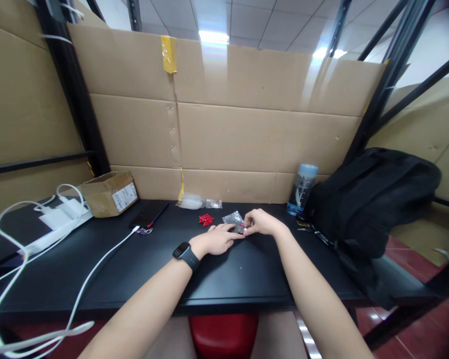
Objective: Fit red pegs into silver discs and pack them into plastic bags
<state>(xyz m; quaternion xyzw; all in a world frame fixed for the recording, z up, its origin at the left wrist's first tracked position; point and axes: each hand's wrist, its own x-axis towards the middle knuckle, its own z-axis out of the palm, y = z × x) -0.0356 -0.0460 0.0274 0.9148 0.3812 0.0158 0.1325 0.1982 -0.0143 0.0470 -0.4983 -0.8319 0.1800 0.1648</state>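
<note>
The clear plastic bag (232, 217) lay on the black surface (254, 279) between the two hands, straight in front of the person, probably so that both could reach it without stretching. The left hand (219, 239) was palm down, its fingers stretched out fairly flat and its index finger pointing along the bag's near edge; that pose seemed meant to steady the work rather than to grip. The right hand (260, 223) came in from the other side with its wrist raised, thumb and finger pinched narrow at the bag's right end. Such a tight pinch suited something small, though I could not tell whether the fingertips held the plastic or a little red bit that showed near them.

The red pieces (206, 220) sat in a loose heap just left of the bag, apart from it, presumably gathered so that they did not scatter yet were within easy reach. Behind them, a whitish packet (192, 201) and a smaller clear bag (214, 203) rested side by side near the cardboard wall (232, 139), likely out of the way. The bottle (302, 189) and the backpack (366, 199) stood off to the right, and the cardboard box (107, 195) to the left, which gave the forearms room.
</note>
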